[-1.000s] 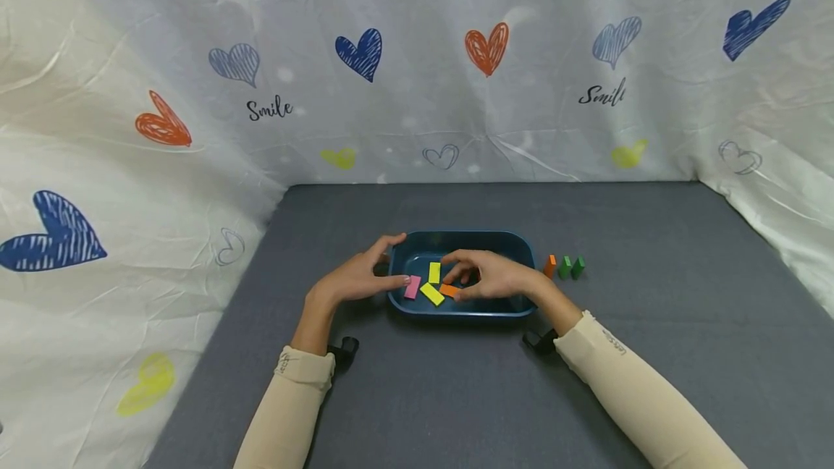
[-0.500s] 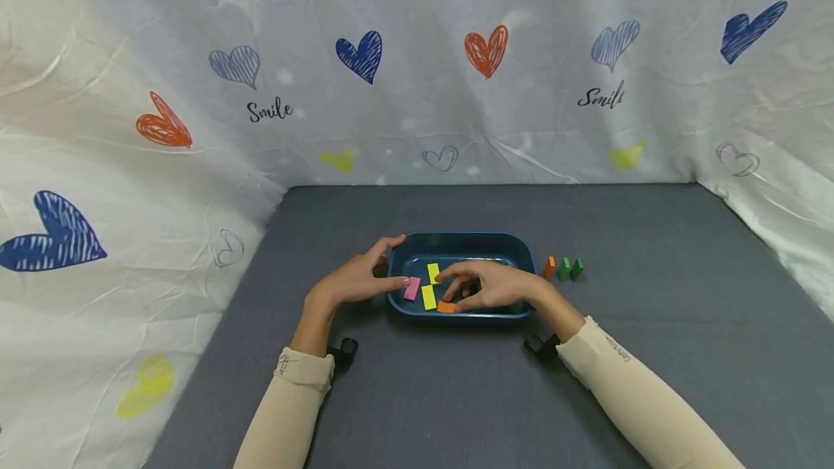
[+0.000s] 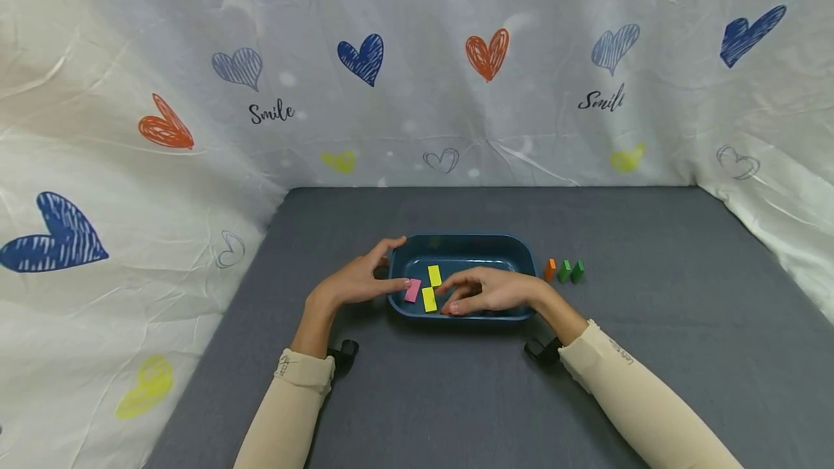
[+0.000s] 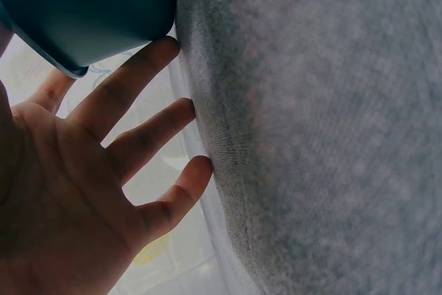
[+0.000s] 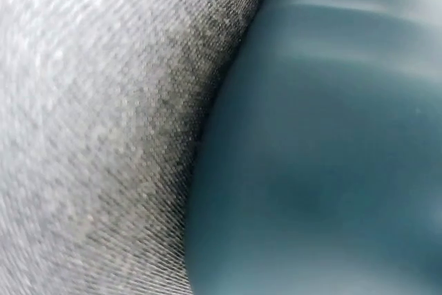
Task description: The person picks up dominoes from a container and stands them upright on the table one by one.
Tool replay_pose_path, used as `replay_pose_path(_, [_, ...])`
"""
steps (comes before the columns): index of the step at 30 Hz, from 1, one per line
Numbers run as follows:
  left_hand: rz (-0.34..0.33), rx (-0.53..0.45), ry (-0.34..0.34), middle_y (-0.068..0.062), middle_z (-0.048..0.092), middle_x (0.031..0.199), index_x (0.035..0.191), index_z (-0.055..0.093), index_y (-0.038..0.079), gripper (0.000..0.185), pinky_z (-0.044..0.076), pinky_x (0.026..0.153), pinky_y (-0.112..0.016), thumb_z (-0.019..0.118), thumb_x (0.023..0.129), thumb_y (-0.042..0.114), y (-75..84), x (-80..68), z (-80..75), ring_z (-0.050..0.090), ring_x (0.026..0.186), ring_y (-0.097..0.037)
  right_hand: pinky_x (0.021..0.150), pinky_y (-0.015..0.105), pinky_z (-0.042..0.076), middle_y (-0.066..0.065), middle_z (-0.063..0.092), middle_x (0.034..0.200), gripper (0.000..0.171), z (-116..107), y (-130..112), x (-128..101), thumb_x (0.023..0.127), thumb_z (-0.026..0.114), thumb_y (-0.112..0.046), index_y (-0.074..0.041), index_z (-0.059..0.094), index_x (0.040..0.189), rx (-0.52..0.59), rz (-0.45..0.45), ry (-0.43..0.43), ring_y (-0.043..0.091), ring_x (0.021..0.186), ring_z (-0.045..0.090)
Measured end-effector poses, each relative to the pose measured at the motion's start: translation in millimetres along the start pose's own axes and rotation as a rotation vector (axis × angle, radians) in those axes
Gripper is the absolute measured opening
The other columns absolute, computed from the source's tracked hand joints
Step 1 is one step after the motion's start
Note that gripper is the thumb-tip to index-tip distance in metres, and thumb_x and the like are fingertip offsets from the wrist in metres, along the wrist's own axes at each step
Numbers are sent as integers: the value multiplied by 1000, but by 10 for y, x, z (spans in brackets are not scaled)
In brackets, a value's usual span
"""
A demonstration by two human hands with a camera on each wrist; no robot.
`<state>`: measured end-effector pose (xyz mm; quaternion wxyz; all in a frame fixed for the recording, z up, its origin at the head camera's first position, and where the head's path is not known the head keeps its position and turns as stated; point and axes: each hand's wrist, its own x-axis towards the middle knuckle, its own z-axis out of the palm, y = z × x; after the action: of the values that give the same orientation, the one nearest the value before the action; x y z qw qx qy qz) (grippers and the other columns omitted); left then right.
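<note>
**Two hands at the blue tray of coloured blocks**

The blue tray (image 3: 495, 248) sits on the grey cloth (image 3: 456, 396) with its long axis running left to right. The left hand (image 3: 355, 281) rests against the tray's left end, fingers straight and spread, thumb over the rim and fingertips touching the wall; it grasps nothing. The right hand (image 3: 489, 290) reaches into the tray over its near wall, fingers bent down toward the floor at the near edge. Only a sliver of orange shows under its fingertips, too little to tell whether they pinch a block.

Inside the tray's left part lie a pink block (image 3: 412, 290), leaning against the left wall, and two yellow blocks (image 3: 431, 286), their long axes pointing roughly away from the person. The hand hides the tray's right part.

Just right of the tray stand one orange block (image 3: 550, 268) and two green blocks (image 3: 570, 270) in a row.

The right wrist view shows only blurred tray wall and cloth. The backdrop (image 3: 417, 78) behind the tray reads "Smile".
</note>
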<state>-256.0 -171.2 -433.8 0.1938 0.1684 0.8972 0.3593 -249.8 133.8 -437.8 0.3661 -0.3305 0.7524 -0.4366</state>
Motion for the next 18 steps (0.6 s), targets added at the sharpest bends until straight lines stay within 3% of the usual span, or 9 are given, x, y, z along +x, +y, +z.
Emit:
replay_pose_path(11, [-6, -3, 8, -7, 32, 166, 158, 24, 43, 85, 44, 108, -64, 72, 89, 57, -22, 18, 2, 43, 147, -38, 102, 32, 53, 8, 67, 135, 53, 18, -10, -2, 101, 64, -37, -6, 56, 144, -15, -46, -74, 17, 121, 66])
replay_pose_path(18, [-15, 6, 8, -8, 33, 165, 158, 24, 44, 86, 43, 109, -64, 72, 88, 59, -25, 26, 9, 43, 146, -37, 102, 36, 53, 10, 69, 133, 50, 1, -18, -17, 101, 64, -30, -4, 55, 143, 72, 18, -59, 19, 118, 68])
